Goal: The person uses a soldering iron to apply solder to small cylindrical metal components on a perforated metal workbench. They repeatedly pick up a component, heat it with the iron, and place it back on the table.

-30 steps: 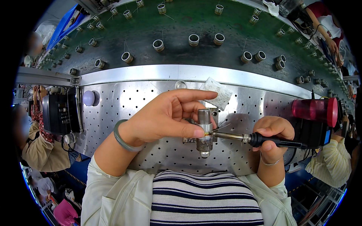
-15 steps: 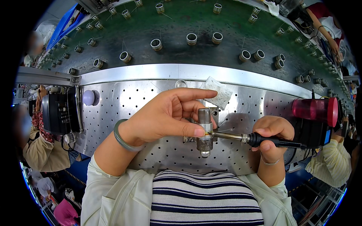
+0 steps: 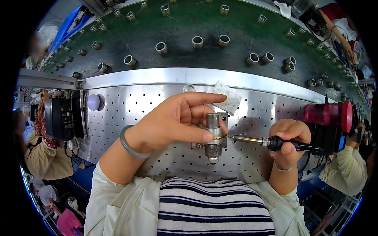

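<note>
Steel fills the head view: a perforated metal worktop [image 3: 130, 114] curves across the middle, and on it, just ahead of the person's striped shirt, a small grey metal cylinder [image 3: 213, 135] stands upright on a flat bracket. The left hand [image 3: 173, 122] lies over it from the left, thumb laid along the cylinder's side at a thin yellowish band, forefinger stretched out straight above, the other fingers curled loosely behind; whether they touch the metal I cannot tell. The right hand [image 3: 287, 139] is wrapped tight round the black grip of a soldering iron [image 3: 271, 142], fingers pressed together, its metal tip reaching left to meet the cylinder at that band.

A white cloth pad [image 3: 227, 96] lies just beyond the cylinder, a red cylindrical housing [image 3: 328, 114] stands to the right, and a green belt [image 3: 236, 23] dotted with metal ferrules runs along the far side.

The cylinder looks solid, stiff and fairly heavy for its bulk, smooth enough to slip, and likely hot near the joint. It seems best held by its upper barrel, clear of the tip.
</note>
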A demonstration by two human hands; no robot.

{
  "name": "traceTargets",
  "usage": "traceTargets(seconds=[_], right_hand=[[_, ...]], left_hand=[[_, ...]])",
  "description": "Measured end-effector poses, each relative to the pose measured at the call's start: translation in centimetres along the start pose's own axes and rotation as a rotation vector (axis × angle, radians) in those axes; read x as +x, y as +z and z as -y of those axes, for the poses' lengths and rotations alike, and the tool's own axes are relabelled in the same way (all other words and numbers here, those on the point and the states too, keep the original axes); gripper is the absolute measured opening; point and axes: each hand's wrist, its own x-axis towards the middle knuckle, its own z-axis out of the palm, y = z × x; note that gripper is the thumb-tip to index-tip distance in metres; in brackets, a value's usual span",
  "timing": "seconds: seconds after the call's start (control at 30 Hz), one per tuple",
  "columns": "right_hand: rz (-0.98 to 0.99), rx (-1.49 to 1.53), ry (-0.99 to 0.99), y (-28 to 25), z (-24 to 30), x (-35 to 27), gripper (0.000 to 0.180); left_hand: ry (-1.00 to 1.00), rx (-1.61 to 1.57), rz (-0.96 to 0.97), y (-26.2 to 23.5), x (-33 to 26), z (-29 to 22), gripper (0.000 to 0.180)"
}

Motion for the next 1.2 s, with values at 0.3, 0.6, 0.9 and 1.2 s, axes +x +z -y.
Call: traceTargets(seconds=[0.3,0.6,0.9,1.2], right_hand=[[-0.121,-0.012,-0.031,-0.6,0.4,0.2,0.026],[-0.145,-0.015,0.033,-0.7,0.0,0.2,0.027],[-0.14,-0.019,0.024,-0.7,0.3,0.1,0.026],[-0.144,-0.056,0.062,-0.9,0.5,0.0,0.027]], left_hand=[[0.722,1.066,-0.918,-11.9,1.7,-7.9,0.047],[0.5,1.654,-1.257,-23.2,-2.6,-11.0,0.03],[0.448,1.424,-1.09,-14.0,-3.7,-4.3,0.036],[0.242,0.23,-0.224,-2.1,-0.8,-2.6,0.028]])
